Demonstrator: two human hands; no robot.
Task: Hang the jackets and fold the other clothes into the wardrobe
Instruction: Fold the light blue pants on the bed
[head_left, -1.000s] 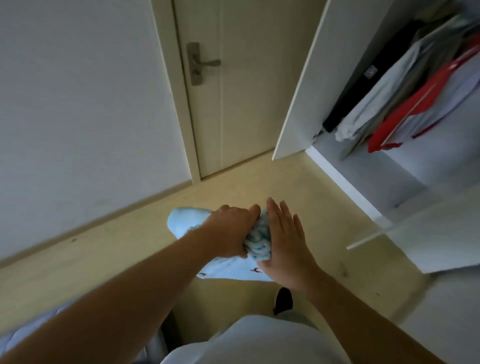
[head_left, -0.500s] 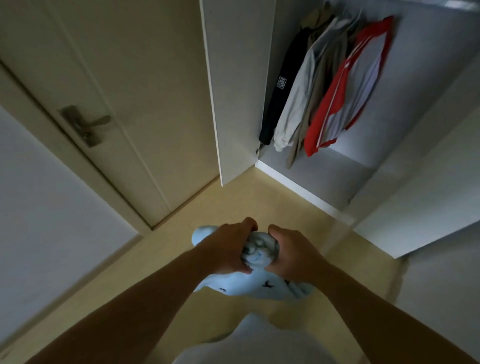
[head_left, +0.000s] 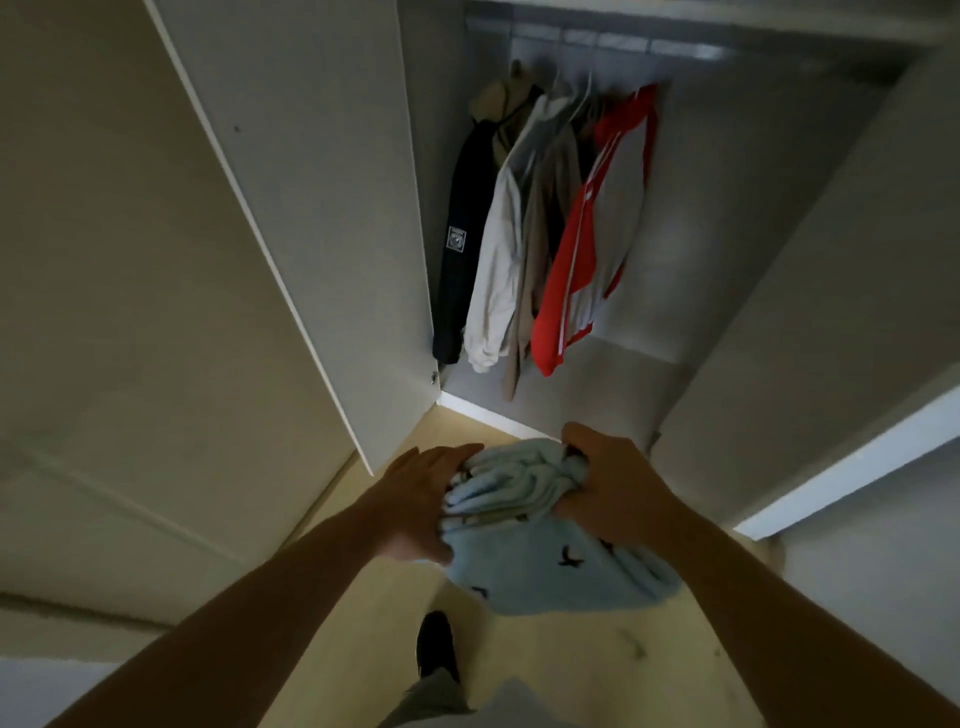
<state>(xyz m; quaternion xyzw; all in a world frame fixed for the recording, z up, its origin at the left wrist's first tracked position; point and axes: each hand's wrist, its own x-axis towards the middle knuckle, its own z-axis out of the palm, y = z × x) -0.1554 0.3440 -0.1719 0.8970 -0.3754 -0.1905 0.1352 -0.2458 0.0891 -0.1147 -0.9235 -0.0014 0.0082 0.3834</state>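
- My right hand (head_left: 613, 488) grips the bunched blue cloth (head_left: 524, 561) with curled fingers, so it cannot drop.
- My left hand (head_left: 421, 506) lies flat on its left side, fingers straight, to push the bundle together.
- The blue cloth is up in the air between my hands, over the floor (head_left: 571, 670), near the open wardrobe (head_left: 727, 234).
- The jackets (head_left: 519, 244) hang far inside, on the left, out of my way.
- The cloth looks scrunched, so I think it needs folding first.
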